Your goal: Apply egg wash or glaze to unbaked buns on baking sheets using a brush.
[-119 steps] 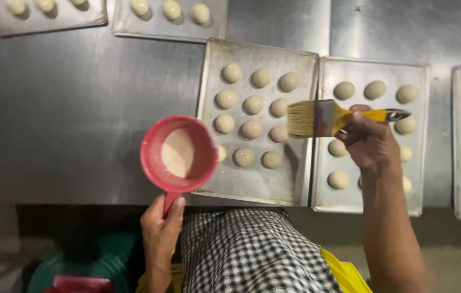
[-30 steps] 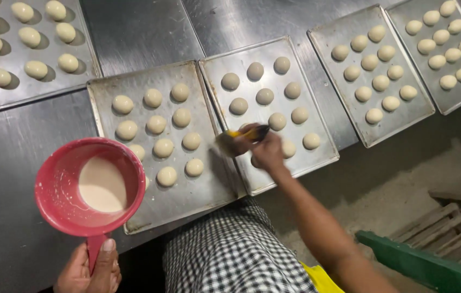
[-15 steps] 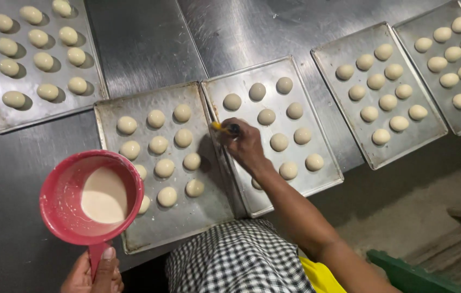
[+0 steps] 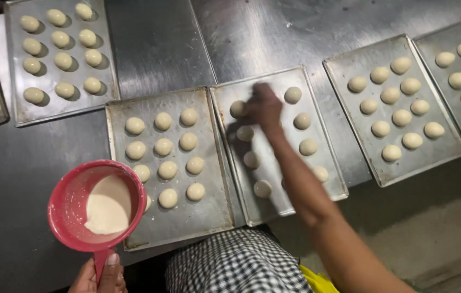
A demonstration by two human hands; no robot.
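The right hand [image 4: 264, 106] reaches out over the middle tray [image 4: 273, 201], blurred with motion, its fingers curled together. Whatever it grips is hidden under it, so I cannot tell what it is clamped on. It hangs low over the far rows of dough balls [image 4: 301, 120] on that tray, one ball just left of it and two just right of it, with more balls nearer the body along the forearm.

The left hand [image 4: 100, 276] shows only at the bottom edge, fingers closed around the handle of a red cup [image 4: 68, 209]. The cup is held above the desk [image 4: 160, 43], just beyond the hand, overlapping the near left corner of another tray [image 4: 181, 222]. It holds a pale creamy wash [image 4: 108, 206], pooled to one side and roughly half full.

That left tray lies just left of the right hand and carries three rows of balls [image 4: 162, 146]. Two further trays [image 4: 382, 168] of balls lie to the right, well apart from the hand, and more sit far left beyond the cup.

No ball shows a clear sheen or colour change, so how many are coated cannot be read. Judging by where the right hand works, the middle tray is under way, and the trays to its right look still to do.
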